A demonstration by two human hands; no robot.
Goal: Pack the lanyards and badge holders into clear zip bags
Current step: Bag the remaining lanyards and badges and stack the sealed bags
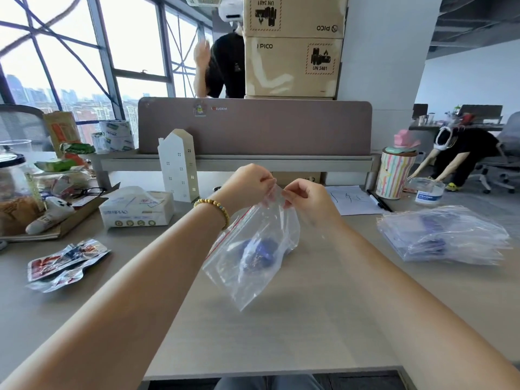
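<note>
Both hands meet above the middle of the pale, wood-grained desk, pinching the top edge of a clear zip bag. The left hand has thumb and fingers closed on the bag's mouth at one side; the right hand is pinched shut on the same edge just beside it, the fingertips nearly touching. A bracelet of round yellowish beads circles the left wrist. The bag hangs from the two grips, tilted, its thin glossy film crinkled and its lower corner resting on the desk; a red zip line runs along one edge. Inside, low in the bag, lies a bunched dark-blue lanyard; whether a badge holder is with it cannot be told.

To the right, well apart, a flat stack of filled clear bags lies on the desk, blue contents showing through the shiny layers. Behind it stand a striped cylindrical cup and a black marker lying on a white paper sheet. To the left sit a soft rectangular tissue pack, a tall white house-shaped box, and crumpled foil snack wrappers.
</note>
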